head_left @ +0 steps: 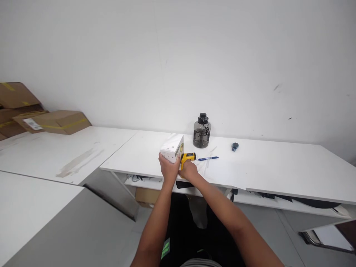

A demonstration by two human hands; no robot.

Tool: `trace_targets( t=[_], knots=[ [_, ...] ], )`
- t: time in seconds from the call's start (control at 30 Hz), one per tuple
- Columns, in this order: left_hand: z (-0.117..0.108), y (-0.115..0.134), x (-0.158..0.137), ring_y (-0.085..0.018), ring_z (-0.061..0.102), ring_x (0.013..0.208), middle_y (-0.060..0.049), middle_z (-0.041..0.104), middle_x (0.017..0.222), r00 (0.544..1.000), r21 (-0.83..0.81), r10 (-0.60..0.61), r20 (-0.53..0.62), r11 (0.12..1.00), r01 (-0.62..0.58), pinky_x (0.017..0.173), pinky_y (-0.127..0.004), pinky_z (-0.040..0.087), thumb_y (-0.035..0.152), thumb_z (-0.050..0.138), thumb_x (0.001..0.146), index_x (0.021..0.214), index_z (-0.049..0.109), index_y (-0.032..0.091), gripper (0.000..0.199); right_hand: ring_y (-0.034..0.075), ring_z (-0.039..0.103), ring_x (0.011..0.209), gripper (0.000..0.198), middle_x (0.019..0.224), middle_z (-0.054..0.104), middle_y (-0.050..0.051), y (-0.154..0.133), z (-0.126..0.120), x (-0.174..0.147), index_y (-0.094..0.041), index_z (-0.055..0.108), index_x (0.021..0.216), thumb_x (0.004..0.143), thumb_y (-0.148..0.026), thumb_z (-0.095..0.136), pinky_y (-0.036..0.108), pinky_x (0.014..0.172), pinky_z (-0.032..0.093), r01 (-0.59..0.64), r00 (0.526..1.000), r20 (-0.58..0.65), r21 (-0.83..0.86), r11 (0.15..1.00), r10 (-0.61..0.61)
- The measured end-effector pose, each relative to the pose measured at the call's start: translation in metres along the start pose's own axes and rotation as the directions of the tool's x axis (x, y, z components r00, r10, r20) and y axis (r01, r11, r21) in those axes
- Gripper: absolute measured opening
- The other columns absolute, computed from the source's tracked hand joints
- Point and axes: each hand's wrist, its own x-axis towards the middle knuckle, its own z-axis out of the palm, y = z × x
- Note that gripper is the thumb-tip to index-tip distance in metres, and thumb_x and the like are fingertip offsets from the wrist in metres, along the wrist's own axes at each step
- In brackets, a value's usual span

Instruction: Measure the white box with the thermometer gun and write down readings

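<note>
My left hand [169,168] is closed around the near end of a white cardboard box [172,146] with a yellow picture on its right side. Just to the right, my right hand [189,170] grips a yellow and black infrared thermometer [188,157] by its handle. The thermometer lies close against the box; whether they touch I cannot tell. A blue pen [208,158] rests on the white table [264,163] right of the thermometer. My right fingers are partly hidden around the handle.
A dark translucent water bottle [201,131] stands near the wall. Farther right lies a dark wristwatch [235,147]. Cardboard boxes [62,121] are stacked at the far left. Beneath the tabletop runs a shelf [294,205] holding dark items, and a brown carton [147,195] sits below.
</note>
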Motion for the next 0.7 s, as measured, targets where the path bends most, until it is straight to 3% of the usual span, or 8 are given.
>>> trace_targets(
  t=[0.07,0.13,0.23,0.33,0.4,0.47,0.6,0.7],
  knots=[
    [0.004,-0.002,-0.003,-0.036,0.042,0.128,-0.022,0.042,0.135,0.999,0.011,-0.048,-0.018,0.999,0.048,0.098,-0.049,0.042,0.050,0.070,0.067,0.138,0.022,0.014,0.093,0.038,0.062,0.101,0.067,0.108,0.065,0.024,0.008,-0.008,0.001,-0.007,0.049,0.116,0.060,-0.034,0.073,0.043,0.079,0.048,-0.074,0.997,-0.032,0.050,0.996,0.076],
    [0.006,-0.005,-0.002,-0.035,0.044,0.125,-0.022,0.045,0.131,0.995,-0.002,-0.103,-0.010,0.995,0.103,0.097,-0.049,0.042,0.049,0.072,0.064,0.133,0.028,0.014,0.089,0.033,0.064,0.096,0.059,0.104,0.067,0.018,0.019,-0.020,0.000,-0.010,0.051,0.113,0.060,-0.029,0.070,0.040,0.075,0.050,-0.107,0.992,-0.038,0.220,0.970,0.118],
    [0.001,-0.006,0.010,-0.030,0.052,0.118,-0.018,0.052,0.124,0.986,-0.128,-0.157,0.060,0.978,0.164,0.094,-0.046,0.045,0.047,0.076,0.061,0.121,0.038,0.016,0.077,0.028,0.067,0.090,0.061,0.103,0.068,0.014,0.034,-0.042,-0.007,-0.013,0.047,0.119,0.063,-0.028,0.065,0.037,0.071,0.053,-0.139,0.988,0.034,0.619,0.773,0.151],
    [-0.013,-0.004,0.025,-0.024,0.060,0.107,-0.013,0.059,0.117,0.974,-0.344,-0.185,0.134,0.913,0.221,0.089,-0.042,0.050,0.043,0.078,0.062,0.113,0.042,0.018,0.067,0.024,0.066,0.094,0.064,0.110,0.065,0.013,0.044,-0.062,-0.024,-0.016,0.042,0.124,0.063,-0.026,0.062,0.034,0.076,0.053,-0.028,0.999,0.005,0.847,0.531,0.044],
    [-0.024,-0.001,0.029,-0.023,0.063,0.101,-0.012,0.062,0.113,0.964,-0.430,-0.197,0.177,0.866,0.255,0.085,-0.040,0.052,0.040,0.078,0.062,0.109,0.046,0.018,0.062,0.022,0.064,0.097,0.059,0.115,0.063,0.010,0.048,-0.072,-0.041,-0.020,0.045,0.119,0.062,-0.024,0.060,0.032,0.080,0.051,0.115,0.993,-0.102,0.890,0.440,-0.053],
    [-0.035,0.003,0.026,-0.023,0.065,0.096,-0.012,0.064,0.110,0.949,-0.460,-0.197,0.246,0.838,0.293,0.082,-0.041,0.054,0.039,0.079,0.062,0.107,0.050,0.017,0.058,0.020,0.064,0.090,0.048,0.109,0.063,0.008,0.052,-0.079,-0.058,-0.020,0.050,0.110,0.063,-0.025,0.057,0.031,0.078,0.051,0.180,0.982,-0.145,0.913,0.367,-0.121],
    [-0.056,0.015,0.005,-0.024,0.068,0.089,-0.011,0.068,0.104,0.885,-0.534,-0.162,0.437,0.745,0.400,0.077,-0.041,0.056,0.041,0.077,0.063,0.108,0.054,0.017,0.056,0.014,0.056,0.062,0.036,0.078,0.059,0.000,0.060,-0.090,-0.088,-0.021,0.055,0.107,0.074,-0.035,0.058,0.028,0.064,0.048,0.183,0.979,-0.138,0.921,0.343,-0.151],
    [-0.068,0.028,-0.012,-0.025,0.068,0.086,-0.011,0.069,0.101,0.829,-0.555,-0.148,0.540,0.677,0.483,0.075,-0.042,0.056,0.041,0.078,0.062,0.110,0.054,0.016,0.059,0.011,0.048,0.053,0.035,0.065,0.052,-0.004,0.065,-0.098,-0.107,-0.020,0.058,0.099,0.075,-0.044,0.064,0.027,0.056,0.044,0.149,0.986,-0.091,0.855,0.497,-0.140]
  ],
)
